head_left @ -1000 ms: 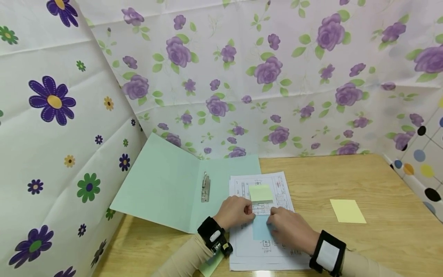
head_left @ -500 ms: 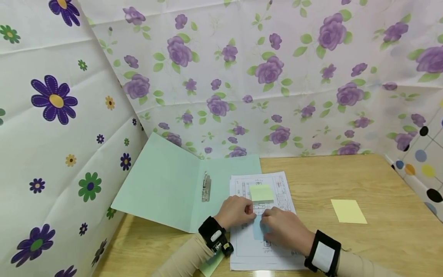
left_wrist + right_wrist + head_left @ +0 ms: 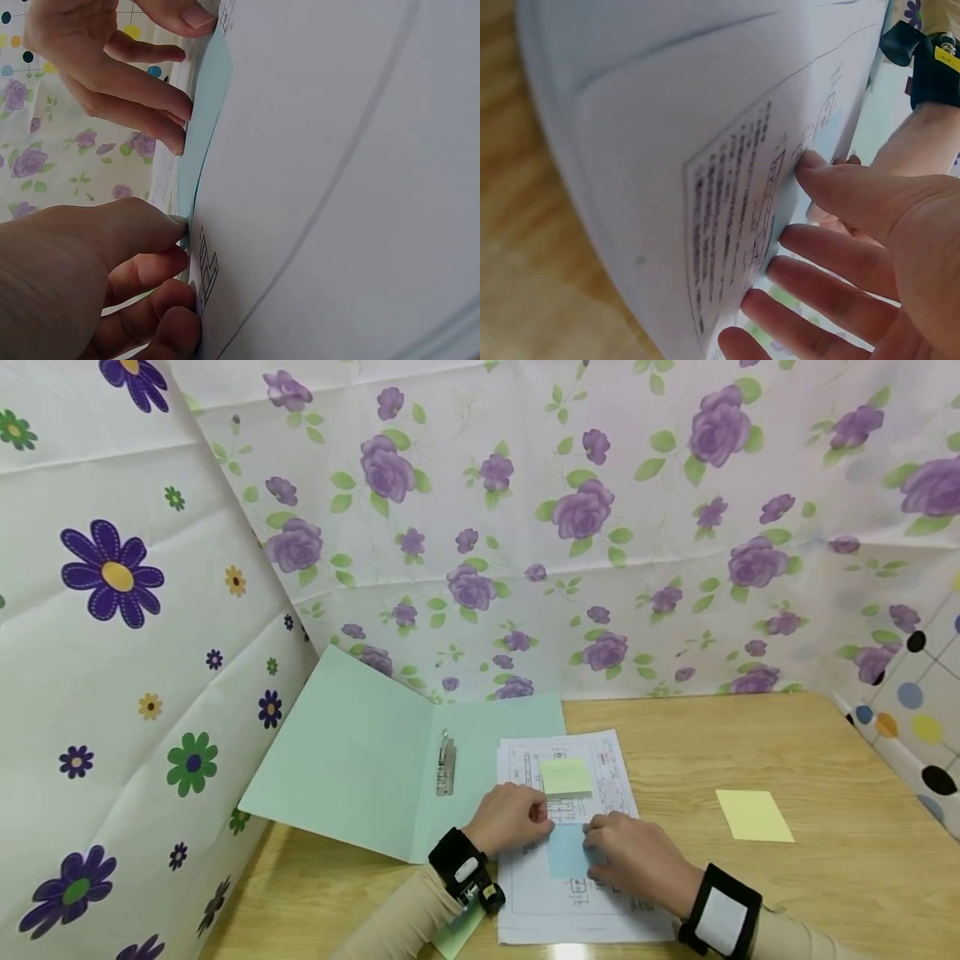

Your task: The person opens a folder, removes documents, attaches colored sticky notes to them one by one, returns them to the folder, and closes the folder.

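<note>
A light blue sticky note (image 3: 567,853) lies flat on a stack of printed drawing sheets (image 3: 540,914). My left hand (image 3: 506,818) rests at the note's upper left corner; in the left wrist view its thumb tip presses the note's edge, and its other fingers are bent against the paper. My right hand (image 3: 637,857) touches the note's right side with loosely bent, spread fingers. In the right wrist view, the thumb and fingertips of that hand meet the sheet. Just above the note sits a pale green sticky pad (image 3: 566,777).
An open mint green folder (image 3: 360,760) with a metal clip (image 3: 446,767) stands left of the sheets, partly beneath them. A yellow square note (image 3: 753,816) lies on the wooden table (image 3: 690,752) at right. Another green paper (image 3: 463,933) shows below the left wrist.
My right hand slid left across the blue note, then came back right, uncovering more of it. My left hand stayed at the note's corner.
</note>
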Action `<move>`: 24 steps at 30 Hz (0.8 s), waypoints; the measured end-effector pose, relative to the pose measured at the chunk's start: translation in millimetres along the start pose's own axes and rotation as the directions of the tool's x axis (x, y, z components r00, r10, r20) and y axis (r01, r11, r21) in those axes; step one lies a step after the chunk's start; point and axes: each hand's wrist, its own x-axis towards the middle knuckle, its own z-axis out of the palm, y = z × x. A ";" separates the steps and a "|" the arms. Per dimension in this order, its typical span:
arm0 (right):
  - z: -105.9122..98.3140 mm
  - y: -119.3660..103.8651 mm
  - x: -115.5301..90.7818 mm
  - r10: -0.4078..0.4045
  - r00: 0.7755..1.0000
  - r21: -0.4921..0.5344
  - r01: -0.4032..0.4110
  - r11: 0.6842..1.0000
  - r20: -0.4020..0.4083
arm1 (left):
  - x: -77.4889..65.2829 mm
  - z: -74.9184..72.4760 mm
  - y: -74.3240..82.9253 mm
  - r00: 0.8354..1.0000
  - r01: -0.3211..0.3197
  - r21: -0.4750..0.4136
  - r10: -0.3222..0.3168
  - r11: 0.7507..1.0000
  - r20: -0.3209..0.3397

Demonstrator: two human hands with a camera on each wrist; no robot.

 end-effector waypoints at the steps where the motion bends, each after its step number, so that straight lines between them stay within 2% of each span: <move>1: -0.3 1.0 0.2 -0.003 1.000 0.002 0.003 1.000 -0.003 | -0.1 -1.6 1.5 1.000 0.004 -0.004 -0.004 1.000 0.003; 4: -2.8 5.8 0.5 0.000 1.000 0.024 0.000 1.000 -0.001 | -3.0 -12.5 14.0 1.000 -0.006 -0.005 0.006 1.000 0.011; 7: -10.4 14.0 1.8 0.043 0.999 0.095 -0.044 0.994 0.013 | -8.9 -26.9 30.4 0.999 -0.002 -0.039 0.003 0.999 0.036; 8: -13.7 18.2 2.9 0.059 0.998 0.119 -0.061 0.991 0.012 | -9.9 -26.1 30.2 0.999 -0.016 -0.021 0.017 1.000 0.027; 12: -29.4 39.5 10.9 0.143 0.989 0.180 -0.134 0.975 -0.032 | -15.5 -34.7 38.8 0.999 -0.006 -0.014 0.007 1.000 0.035; 17: -38.4 65.9 21.8 0.236 0.968 0.139 -0.223 0.965 -0.086 | -17.5 -39.0 42.4 0.998 0.036 -0.005 -0.035 0.999 0.051; 24: -30.6 83.8 31.6 0.242 0.969 0.073 -0.238 0.969 -0.055 | -18.1 -40.4 44.2 0.998 0.040 0.017 -0.040 0.999 0.050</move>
